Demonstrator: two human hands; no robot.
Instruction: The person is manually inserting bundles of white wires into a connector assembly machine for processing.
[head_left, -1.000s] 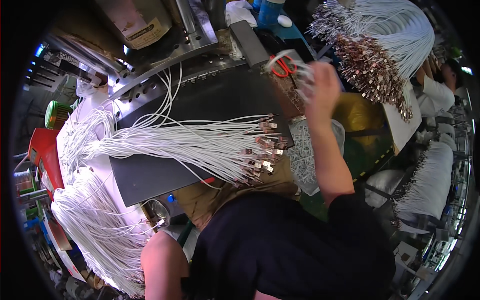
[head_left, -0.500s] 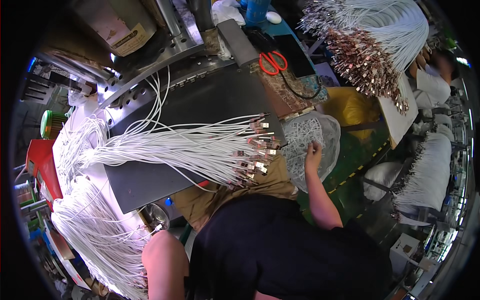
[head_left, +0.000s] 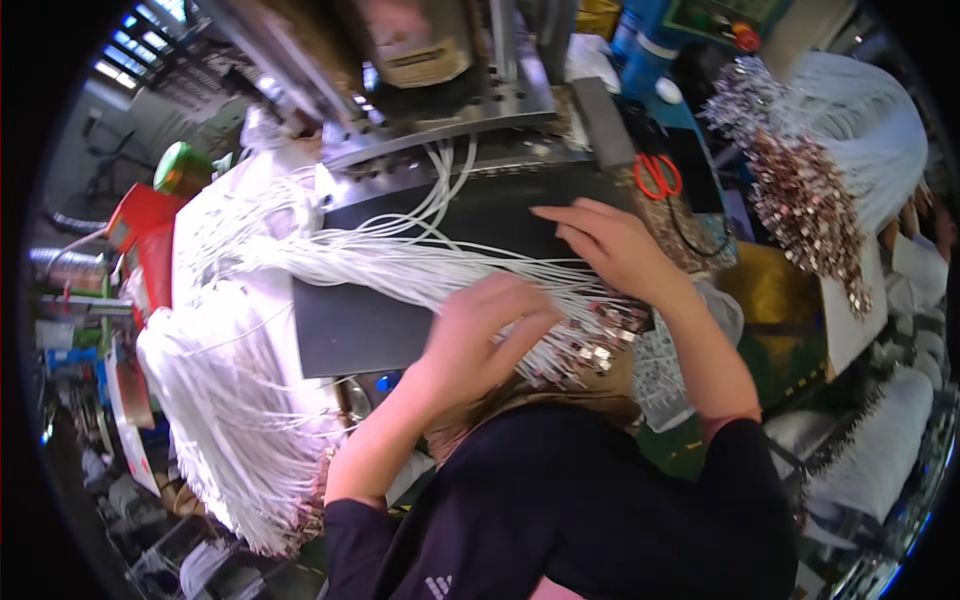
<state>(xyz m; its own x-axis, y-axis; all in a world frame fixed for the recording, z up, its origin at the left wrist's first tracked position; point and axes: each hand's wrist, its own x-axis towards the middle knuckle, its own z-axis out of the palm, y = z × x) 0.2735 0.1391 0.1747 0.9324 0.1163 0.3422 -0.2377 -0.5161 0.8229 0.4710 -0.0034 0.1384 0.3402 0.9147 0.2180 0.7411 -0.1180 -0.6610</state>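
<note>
A bundle of white cables (head_left: 380,262) lies across a dark board (head_left: 370,335), its metal USB plugs (head_left: 600,350) at the right end near my lap. Over the middle of the bundle is my left hand (head_left: 485,325), slightly blurred, thumb and fingers apart, with nothing visible in it. My right hand (head_left: 625,250) hovers at the far side of the cables by the plug end. Its fingers stretch out leftward and hold nothing that I can see. A clear plastic bag (head_left: 665,375) of small whitish pieces sits below my right forearm.
A metal press (head_left: 440,130) stands behind the board. Red-handled scissors (head_left: 658,175) lie at the back right. More cables (head_left: 230,420) hang at the left. A large cable bundle (head_left: 850,140) rests on a stand at the far right. A red box (head_left: 150,235) is far left.
My right hand has left the bag of small pieces and come over the cables. My left hand has risen from the lower left to the bundle. The view has shifted.
</note>
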